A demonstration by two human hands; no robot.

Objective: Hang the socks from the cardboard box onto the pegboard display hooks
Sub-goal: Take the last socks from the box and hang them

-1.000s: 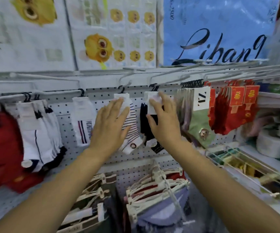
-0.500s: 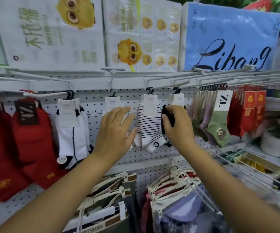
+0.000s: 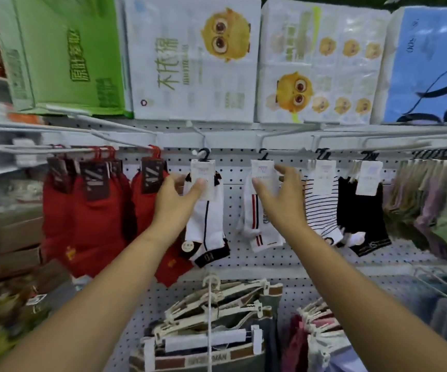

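1. Since a moment before, left grip (image 3: 174, 208) and right grip (image 3: 284, 208) had shifted leftward along the pegboard (image 3: 244, 264), off the striped sock (image 3: 320, 213) and black sock (image 3: 361, 210).
2. Left grip pinched the card of the black-trimmed white sock (image 3: 207, 218), thumb in front; that sock hung from its hook (image 3: 204, 154).
3. Right grip was released, fingers spread, thumb touching the red-striped white sock (image 3: 257, 224) hanging on the next hook over.

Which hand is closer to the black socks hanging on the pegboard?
Right. The right hand is at the red-striped white socks, two hooks left of the black socks; the left hand holds a white pair farther left.
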